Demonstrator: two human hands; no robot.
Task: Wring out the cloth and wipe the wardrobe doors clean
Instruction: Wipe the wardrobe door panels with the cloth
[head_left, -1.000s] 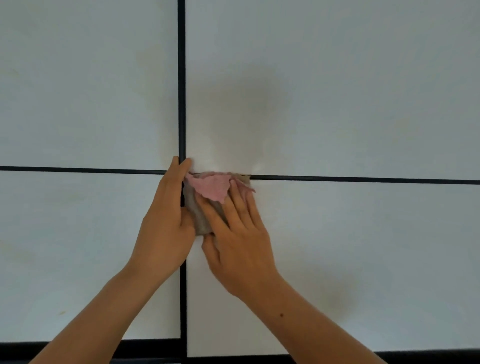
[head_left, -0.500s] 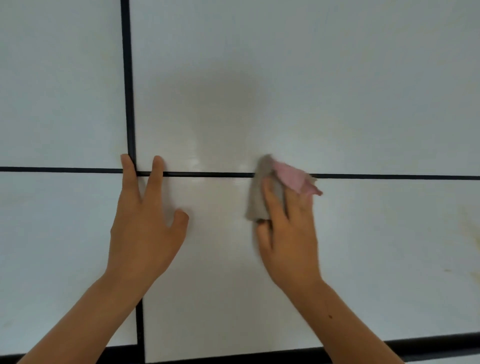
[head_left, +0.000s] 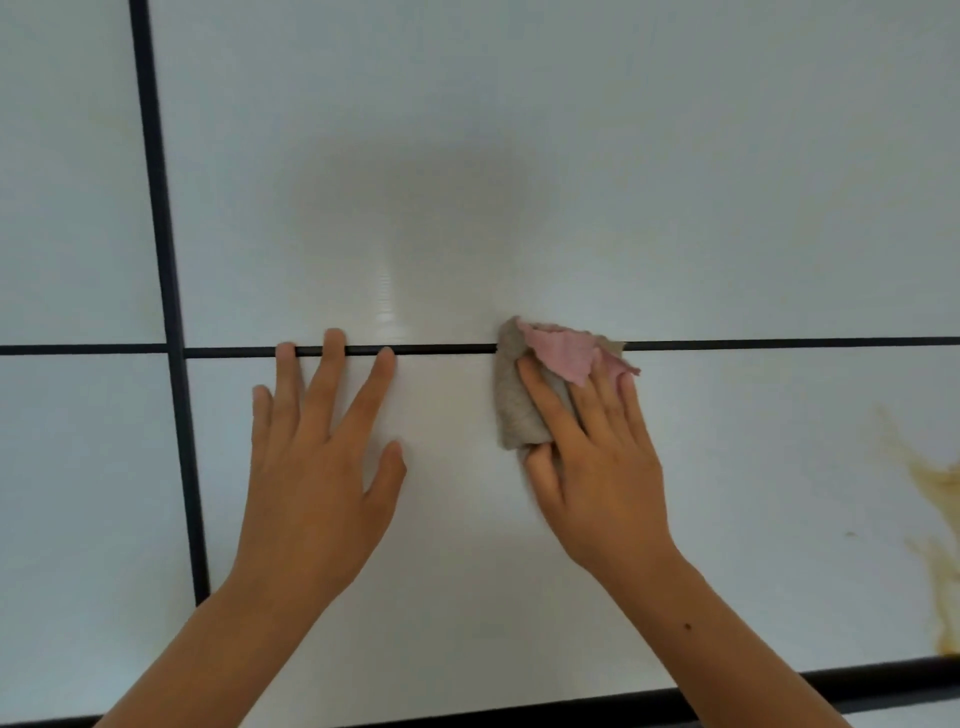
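A crumpled grey and pink cloth (head_left: 515, 402) lies flat against the white wardrobe door (head_left: 452, 545), right on the dark horizontal seam (head_left: 779, 343). My right hand (head_left: 602, 467) presses it to the panel with straight fingers, the thumb at the cloth's lower end. My left hand (head_left: 317, 457) lies flat and spread on the same lower panel, left of the cloth and apart from it. Its fingertips touch the horizontal seam.
A dark vertical seam (head_left: 171, 312) splits the doors to the left of my left hand. A yellow-brown stain (head_left: 940, 488) runs down the lower panel at the far right. A dark edge (head_left: 831, 680) borders the bottom of the panel.
My right hand has slid the cloth to the right along the horizontal seam, away from the vertical seam. My left hand let go of the cloth and followed to the right, flat on the door.
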